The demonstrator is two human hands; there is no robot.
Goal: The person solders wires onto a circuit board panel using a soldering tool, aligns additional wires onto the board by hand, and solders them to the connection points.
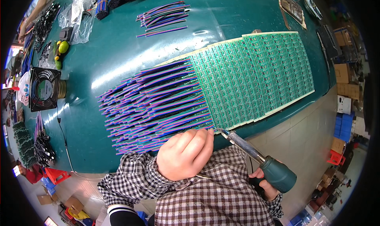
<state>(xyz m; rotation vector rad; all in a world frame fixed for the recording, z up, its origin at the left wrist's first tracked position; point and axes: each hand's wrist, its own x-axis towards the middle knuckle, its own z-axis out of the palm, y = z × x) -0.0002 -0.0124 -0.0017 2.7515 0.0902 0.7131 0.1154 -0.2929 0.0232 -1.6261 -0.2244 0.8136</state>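
Overlapping green circuit boards (253, 77) lie on the table in front of me. Rows of multicoloured wire strips (154, 103) run leftward from their left edge. My left hand (186, 154) is closed in a pinch at the nearest corner of the boards, its fingertips at the end of a wire strip; the fingers partly hide it. My right hand (270, 187) grips the green handle of a soldering iron (247, 146), partly behind that handle. The iron's tip is just right of my left fingertips, close to the board's near edge.
A bunch of loose wire strips (164, 18) lies farther back on the green table (118, 61). At left stand a black fan (44, 89) and a clear plastic bag (81, 18). A black box (329, 41) sits at the right edge. Cartons (347, 90) are stacked beyond it.
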